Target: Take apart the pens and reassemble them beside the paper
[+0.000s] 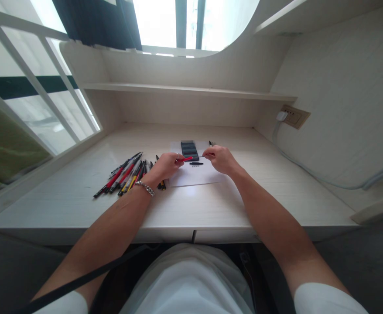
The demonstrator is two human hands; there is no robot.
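Observation:
My left hand (pixel 169 165), a chain bracelet on its wrist, is closed on a red pen (pixel 187 159) that points to the right. A thin dark rod, like a pen refill (pixel 200 156), runs from the pen's right end to my right hand (pixel 222 159). The fingers of that hand are pinched on the rod's far end, where a bit of red shows. Under the hands lies white paper (pixel 194 178). On it are a dark flat case (pixel 189 149) and a short black pen part (pixel 196 163), just below the pen.
A pile of black, red, yellow and clear pens (pixel 122 174) lies left of my left hand. Another dark-tipped item (pixel 210 143) is partly behind my right hand. A shelf (pixel 185 89) spans the back; a cable (pixel 296 163) runs down the right wall.

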